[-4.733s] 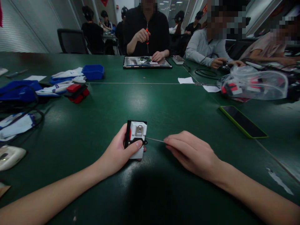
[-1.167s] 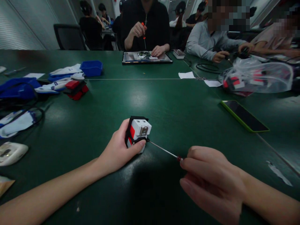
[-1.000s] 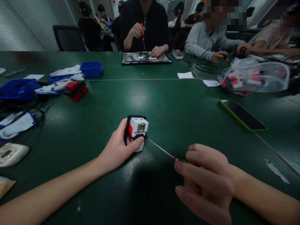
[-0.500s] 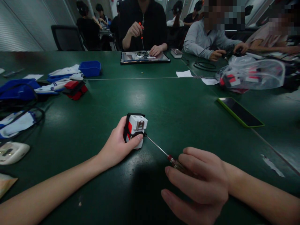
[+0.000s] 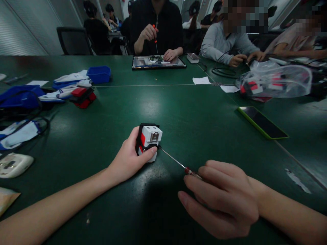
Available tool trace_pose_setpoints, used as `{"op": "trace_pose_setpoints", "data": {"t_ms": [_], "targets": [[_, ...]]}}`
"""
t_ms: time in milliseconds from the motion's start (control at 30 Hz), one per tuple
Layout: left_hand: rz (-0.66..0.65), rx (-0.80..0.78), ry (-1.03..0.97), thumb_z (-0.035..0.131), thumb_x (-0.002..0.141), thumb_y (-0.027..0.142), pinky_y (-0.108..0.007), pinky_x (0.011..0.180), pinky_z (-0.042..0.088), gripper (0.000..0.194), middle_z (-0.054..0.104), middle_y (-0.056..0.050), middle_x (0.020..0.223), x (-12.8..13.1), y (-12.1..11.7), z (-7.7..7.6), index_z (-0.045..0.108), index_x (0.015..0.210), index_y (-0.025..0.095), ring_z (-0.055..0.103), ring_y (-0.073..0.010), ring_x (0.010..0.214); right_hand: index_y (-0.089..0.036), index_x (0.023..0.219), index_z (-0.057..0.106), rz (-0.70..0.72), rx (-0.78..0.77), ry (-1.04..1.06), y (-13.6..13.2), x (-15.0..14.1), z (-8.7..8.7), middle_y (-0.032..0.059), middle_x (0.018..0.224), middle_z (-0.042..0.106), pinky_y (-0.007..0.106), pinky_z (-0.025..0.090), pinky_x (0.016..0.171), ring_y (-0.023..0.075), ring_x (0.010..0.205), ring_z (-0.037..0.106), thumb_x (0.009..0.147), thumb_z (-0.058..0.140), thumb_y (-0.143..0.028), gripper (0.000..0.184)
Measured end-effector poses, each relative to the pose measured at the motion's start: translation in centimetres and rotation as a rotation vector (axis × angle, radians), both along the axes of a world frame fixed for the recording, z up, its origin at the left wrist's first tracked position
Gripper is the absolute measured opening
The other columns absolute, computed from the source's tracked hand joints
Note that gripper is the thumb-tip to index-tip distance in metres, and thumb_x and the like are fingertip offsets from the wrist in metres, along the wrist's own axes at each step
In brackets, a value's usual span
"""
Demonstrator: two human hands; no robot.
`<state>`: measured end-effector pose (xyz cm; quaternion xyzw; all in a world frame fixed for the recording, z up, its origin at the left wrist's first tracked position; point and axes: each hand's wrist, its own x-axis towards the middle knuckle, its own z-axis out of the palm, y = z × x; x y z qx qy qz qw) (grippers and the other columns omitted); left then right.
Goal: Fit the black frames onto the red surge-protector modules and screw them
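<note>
We would do best to line the screwdriver (image 5: 173, 158) up straight with whatever it meets at the side lug (image 5: 159, 147) of the black frame (image 5: 140, 134), press lightly, and turn the handle with our fingertips rather than swing the wrist. Our left hand (image 5: 127, 158) grasps the white-and-red block (image 5: 152, 134) in that frame, well in from the far edge of the tabletop (image 5: 150, 105); a firm thumb should stop it twisting, clear of the tip. Our right hand (image 5: 224, 197) holds the handle between curled fingers, lower ones loose.

The tip's seating is too small to judge, our fingers cover most of the handle, and our left palm hides the block's far side.
</note>
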<state>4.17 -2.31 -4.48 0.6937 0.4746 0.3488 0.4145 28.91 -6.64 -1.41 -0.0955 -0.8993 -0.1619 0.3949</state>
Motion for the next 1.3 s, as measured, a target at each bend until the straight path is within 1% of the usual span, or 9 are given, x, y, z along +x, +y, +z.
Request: {"op": "trace_pose_setpoints", "data": {"t_ms": [167,300,400,500,633,800,933,1167,1300], "targets": [[0.002,-0.008,0.003,0.07,0.09,0.041,-0.034,0.089,0.055,0.048,0.068,-0.005,0.114,0.0,-0.1,0.1,0.05,0.13,0.022,0.069,-0.0233,0.1,-0.018,0.081,0.07,0.018,0.03,-0.018,0.1,-0.1,-0.1,0.0039,0.082,0.069,0.028,0.036,0.042,0.0143,0.058,0.053,0.081,0.071,-0.021,0.003],[0.003,-0.013,-0.001,0.07,0.089,0.042,-0.037,0.091,0.055,0.049,0.069,-0.006,0.114,0.1,0.0,0.2,0.051,0.129,0.021,0.069,-0.0252,0.1,-0.016,0.081,0.069,-0.016,-0.023,0.064,0.0,-0.3,0.1,0.0038,0.075,0.068,0.029,0.033,0.041,0.0137,0.053,0.048,0.077,0.071,-0.011,0.007],[0.0,-0.038,-0.021,0.07,0.089,0.043,-0.039,0.091,0.055,0.05,0.07,-0.007,0.114,0.2,0.0,0.2,0.05,0.129,0.021,0.07,-0.0267,0.1,-0.016,0.081,0.069,-0.016,0.014,0.018,0.2,-0.3,0.3,0.0041,0.08,0.067,0.028,0.032,0.04,0.0126,0.053,0.047,0.079,0.071,-0.016,0.002],[0.0,-0.041,-0.025,0.07,0.089,0.042,-0.039,0.092,0.055,0.049,0.07,-0.007,0.113,0.2,0.0,0.2,0.05,0.129,0.021,0.07,-0.0264,0.1,-0.018,0.077,0.068,0.001,0.031,-0.002,0.3,-0.2,0.6,0.0031,0.083,0.067,0.027,0.033,0.04,0.0123,0.054,0.048,0.081,0.069,-0.02,0.005],[-0.002,-0.022,-0.015,0.071,0.09,0.042,-0.037,0.091,0.054,0.049,0.069,-0.006,0.113,0.1,0.0,0.1,0.051,0.129,0.022,0.07,-0.025,0.099,-0.017,0.081,0.069,0.001,-0.012,0.025,0.3,-0.2,0.8,0.0043,0.082,0.068,0.028,0.035,0.04,0.0119,0.053,0.045,0.079,0.069,-0.015,0.003],[-0.001,-0.014,-0.011,0.07,0.09,0.041,-0.036,0.09,0.054,0.047,0.069,-0.006,0.112,0.1,-0.1,0.1,0.051,0.128,0.021,0.069,-0.0244,0.099,-0.017,0.082,0.069,-0.024,0.02,0.012,0.2,-0.2,0.6,0.004,0.083,0.068,0.027,0.036,0.04,0.0127,0.055,0.048,0.08,0.069,-0.013,0.004],[0.001,-0.01,-0.001,0.071,0.089,0.042,-0.035,0.089,0.055,0.05,0.069,-0.006,0.113,0.1,-0.1,0.1,0.051,0.129,0.021,0.069,-0.025,0.099,-0.016,0.082,0.068,-0.012,-0.043,0.088,0.0,-0.4,0.3,0.0046,0.079,0.068,0.027,0.039,0.041,0.0142,0.058,0.052,0.081,0.066,-0.009,0.008],[0.014,0.0,0.003,0.071,0.088,0.042,-0.036,0.089,0.055,0.05,0.07,-0.007,0.113,0.2,-0.1,0.2,0.052,0.129,0.021,0.069,-0.0255,0.099,-0.011,0.09,0.068,0.027,-0.082,0.026,0.4,-0.1,1.0,0.0067,0.08,0.066,0.029,0.042,0.044,0.0136,0.057,0.05,0.086,0.063,-0.005,0.009],[0.024,-0.01,-0.004,0.071,0.088,0.042,-0.037,0.088,0.056,0.049,0.071,-0.007,0.111,0.2,-0.1,0.2,0.052,0.129,0.021,0.07,-0.0258,0.098,-0.011,0.092,0.068,-0.054,-0.264,-0.042,0.1,0.1,1.1,0.0014,0.072,0.06,0.027,0.04,0.045,0.0109,0.054,0.047,0.09,0.062,-0.005,0.009]]}}
